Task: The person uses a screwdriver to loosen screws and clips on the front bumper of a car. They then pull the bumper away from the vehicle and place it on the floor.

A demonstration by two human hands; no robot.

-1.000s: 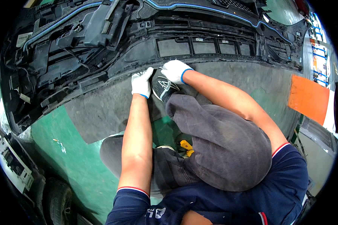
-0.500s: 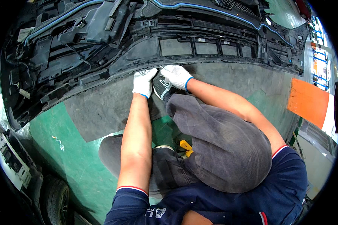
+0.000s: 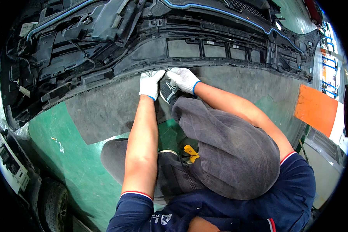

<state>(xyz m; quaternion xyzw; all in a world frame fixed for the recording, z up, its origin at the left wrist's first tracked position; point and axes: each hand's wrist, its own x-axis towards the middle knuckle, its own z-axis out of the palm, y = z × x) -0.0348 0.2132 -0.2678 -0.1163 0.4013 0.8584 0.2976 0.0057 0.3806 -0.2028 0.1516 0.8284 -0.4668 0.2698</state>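
Note:
A large black car bumper (image 3: 143, 54) lies with its ribbed inner side up, its near edge running just beyond my hands. I wear white knit gloves with blue cuffs. My left hand (image 3: 150, 83) is closed at that edge, its thumb toward the right and its fingertips hidden at the lip. Close beside it, my right hand (image 3: 184, 79) is pinched at the same edge, over the toe of my dark shoe (image 3: 168, 91). Something thin and dark shows at its fingertips, too small to name.
Beneath the bumper a grey mat (image 3: 100, 112) covers part of the green floor (image 3: 46, 135). A yellow object (image 3: 190, 153) is between my legs. An orange panel (image 3: 316, 108) stands at the right. At the lower left are a wheel (image 3: 54, 205) and a white-and-black part (image 3: 11, 162).
My view has shifted slightly, so the bumper and floor sit a little differently. Both hands stay at the bumper's edge, with only slight movement.

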